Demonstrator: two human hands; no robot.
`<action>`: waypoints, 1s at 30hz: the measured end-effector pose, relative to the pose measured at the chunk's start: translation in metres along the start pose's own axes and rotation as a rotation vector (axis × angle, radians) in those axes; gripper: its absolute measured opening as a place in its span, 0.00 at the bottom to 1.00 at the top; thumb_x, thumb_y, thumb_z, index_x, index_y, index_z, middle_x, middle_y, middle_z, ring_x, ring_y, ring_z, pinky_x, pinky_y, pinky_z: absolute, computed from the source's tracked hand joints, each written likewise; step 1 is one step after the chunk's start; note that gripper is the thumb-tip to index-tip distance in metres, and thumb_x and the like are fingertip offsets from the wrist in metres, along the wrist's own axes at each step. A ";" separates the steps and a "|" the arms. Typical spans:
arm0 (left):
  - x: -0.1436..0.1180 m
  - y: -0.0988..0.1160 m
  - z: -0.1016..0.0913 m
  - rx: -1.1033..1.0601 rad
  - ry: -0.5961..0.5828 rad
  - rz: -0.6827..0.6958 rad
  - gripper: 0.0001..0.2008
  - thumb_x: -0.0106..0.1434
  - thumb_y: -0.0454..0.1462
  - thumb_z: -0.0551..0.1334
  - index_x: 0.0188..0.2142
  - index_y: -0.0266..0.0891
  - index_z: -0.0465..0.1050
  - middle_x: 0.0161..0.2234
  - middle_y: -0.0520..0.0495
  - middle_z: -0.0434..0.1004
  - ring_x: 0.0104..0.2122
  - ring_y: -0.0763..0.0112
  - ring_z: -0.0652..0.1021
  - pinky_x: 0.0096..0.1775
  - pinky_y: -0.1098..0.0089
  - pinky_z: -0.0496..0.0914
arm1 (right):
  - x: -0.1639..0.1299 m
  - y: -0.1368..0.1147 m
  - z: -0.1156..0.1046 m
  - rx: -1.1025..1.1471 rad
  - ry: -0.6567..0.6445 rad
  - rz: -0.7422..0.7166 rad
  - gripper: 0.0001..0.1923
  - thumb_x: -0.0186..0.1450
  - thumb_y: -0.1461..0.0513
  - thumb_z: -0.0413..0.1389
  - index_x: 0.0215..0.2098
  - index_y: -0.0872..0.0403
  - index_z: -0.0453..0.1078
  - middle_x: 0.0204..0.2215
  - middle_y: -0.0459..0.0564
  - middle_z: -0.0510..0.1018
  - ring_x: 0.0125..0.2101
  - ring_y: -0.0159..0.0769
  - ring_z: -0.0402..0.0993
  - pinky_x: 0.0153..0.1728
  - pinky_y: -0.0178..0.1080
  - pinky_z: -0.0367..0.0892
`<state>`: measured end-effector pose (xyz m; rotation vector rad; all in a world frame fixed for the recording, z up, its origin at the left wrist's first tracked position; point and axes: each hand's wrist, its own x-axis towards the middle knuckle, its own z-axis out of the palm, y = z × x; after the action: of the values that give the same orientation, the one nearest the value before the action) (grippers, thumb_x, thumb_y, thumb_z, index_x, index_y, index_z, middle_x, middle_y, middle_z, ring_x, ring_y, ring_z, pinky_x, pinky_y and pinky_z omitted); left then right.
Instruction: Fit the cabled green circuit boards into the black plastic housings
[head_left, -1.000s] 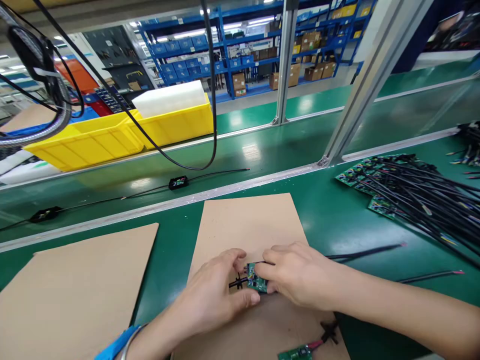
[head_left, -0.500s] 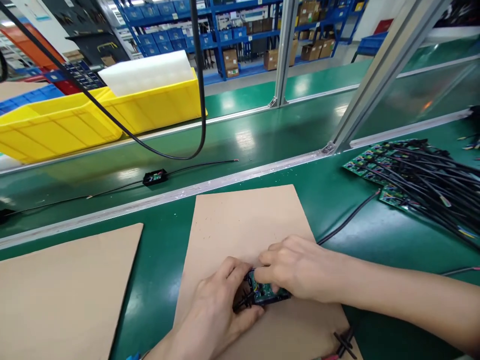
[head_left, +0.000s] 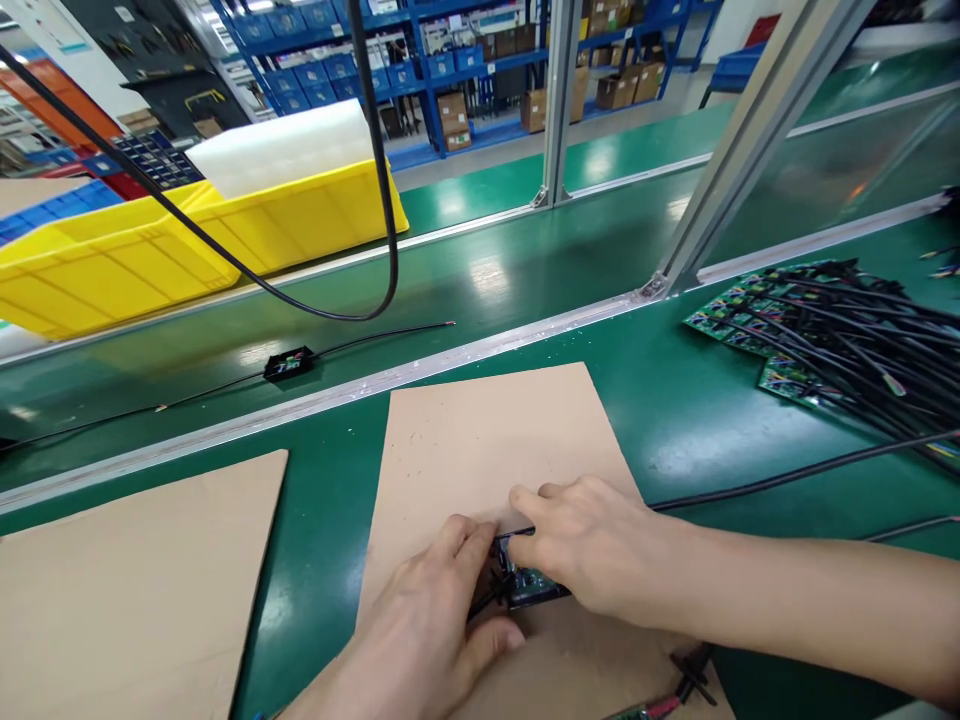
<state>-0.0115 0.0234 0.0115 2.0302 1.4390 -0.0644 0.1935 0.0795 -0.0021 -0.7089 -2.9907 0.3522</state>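
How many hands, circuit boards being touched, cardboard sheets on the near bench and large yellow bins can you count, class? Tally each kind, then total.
Left hand and right hand: 2
Touched circuit board: 1
Cardboard sheets: 2
Yellow bins: 2
Total: 7

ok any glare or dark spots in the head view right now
Head view: pale glare on the glossy green strip behind the silver metal rail; same head view: the black rectangular case looks dim inside, partly hidden by the bare right hand.
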 end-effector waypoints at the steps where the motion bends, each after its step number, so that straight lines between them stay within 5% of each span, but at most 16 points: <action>1: -0.001 -0.001 -0.002 0.000 -0.007 -0.008 0.23 0.59 0.37 0.62 0.55 0.40 0.66 0.47 0.42 0.74 0.42 0.57 0.78 0.42 0.59 0.73 | -0.001 0.002 0.001 0.021 0.000 0.003 0.06 0.63 0.69 0.55 0.35 0.52 0.71 0.32 0.48 0.70 0.24 0.35 0.64 0.21 0.39 0.38; 4: -0.003 -0.007 0.000 0.064 0.012 0.003 0.10 0.60 0.33 0.58 0.42 0.40 0.71 0.35 0.48 0.77 0.34 0.63 0.78 0.35 0.66 0.73 | -0.002 0.004 0.004 0.073 -0.023 0.020 0.04 0.63 0.67 0.56 0.32 0.53 0.70 0.30 0.47 0.71 0.25 0.34 0.64 0.21 0.39 0.37; 10: -0.010 -0.009 0.026 0.618 0.285 0.210 0.17 0.59 0.22 0.49 0.42 0.36 0.69 0.28 0.48 0.72 0.26 0.65 0.74 0.27 0.68 0.70 | -0.004 0.001 0.011 0.091 0.018 0.061 0.03 0.64 0.66 0.59 0.32 0.53 0.71 0.30 0.47 0.72 0.28 0.36 0.67 0.21 0.39 0.39; 13: -0.012 -0.006 0.031 0.707 0.346 0.269 0.17 0.60 0.23 0.49 0.46 0.34 0.66 0.27 0.48 0.70 0.25 0.65 0.73 0.26 0.66 0.70 | -0.005 0.001 0.011 0.105 0.034 0.064 0.02 0.64 0.65 0.60 0.33 0.53 0.71 0.30 0.47 0.72 0.28 0.37 0.68 0.21 0.40 0.40; 26: -0.003 -0.011 0.050 0.967 0.339 0.150 0.20 0.58 0.23 0.51 0.49 0.26 0.68 0.26 0.45 0.71 0.23 0.64 0.74 0.23 0.69 0.67 | -0.006 0.003 0.021 0.127 0.119 0.047 0.01 0.66 0.64 0.59 0.35 0.52 0.72 0.31 0.47 0.72 0.36 0.41 0.64 0.28 0.41 0.52; 30: -0.004 -0.007 0.041 0.882 0.338 0.199 0.18 0.57 0.23 0.50 0.45 0.31 0.69 0.23 0.49 0.69 0.19 0.68 0.71 0.19 0.71 0.61 | -0.007 0.003 0.022 0.143 0.124 0.047 0.01 0.66 0.65 0.58 0.37 0.52 0.72 0.33 0.48 0.72 0.36 0.40 0.63 0.31 0.42 0.54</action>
<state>-0.0062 0.0002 -0.0228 3.0093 1.5541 -0.3353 0.1991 0.0746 -0.0247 -0.7574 -2.8035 0.4990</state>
